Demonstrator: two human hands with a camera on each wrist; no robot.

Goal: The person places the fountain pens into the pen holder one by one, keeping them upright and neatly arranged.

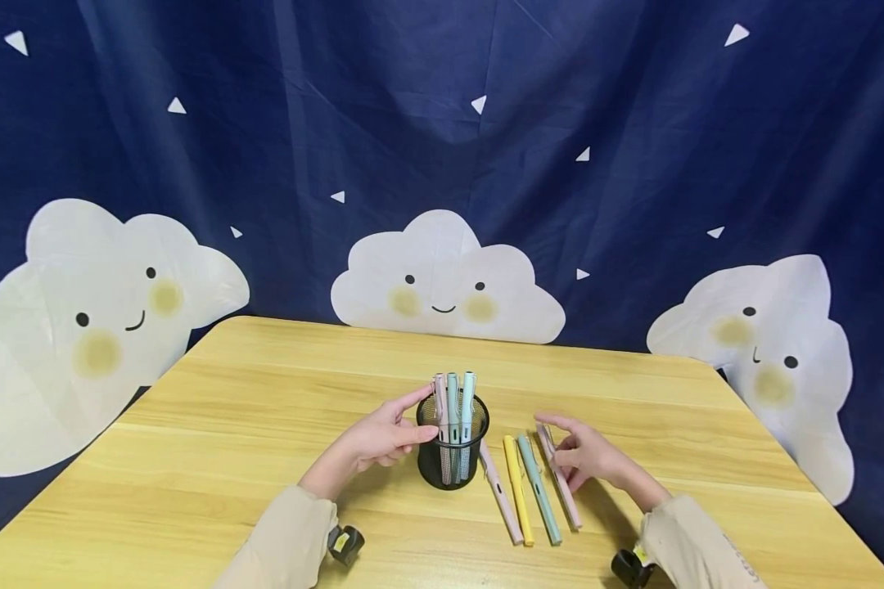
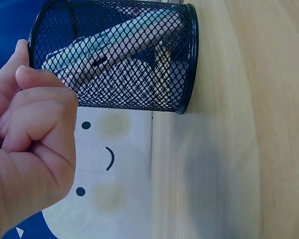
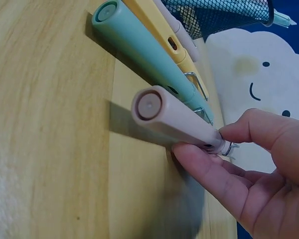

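A black mesh pen holder (image 1: 453,458) (image 2: 139,94) stands mid-table with three pens (image 1: 453,401) in it: pink, teal and light blue. My left hand (image 1: 427,414) (image 2: 32,69) holds its left rim between index finger and thumb, the other fingers curled. Right of the holder several pens lie side by side: a pink pen (image 1: 502,497), a yellow pen (image 1: 517,489) (image 3: 157,27) and a green pen (image 1: 539,491) (image 3: 139,47). My right hand (image 1: 556,442) (image 3: 207,144) pinches a second pink pen (image 1: 566,491) (image 3: 172,122) near its clip, its near end raised off the wood.
The wooden table (image 1: 228,425) runs wide on both sides. Its far edge meets a dark blue cloth with white smiling clouds (image 1: 442,278). A wrist camera (image 1: 345,544) sits below each of my beige sleeves.
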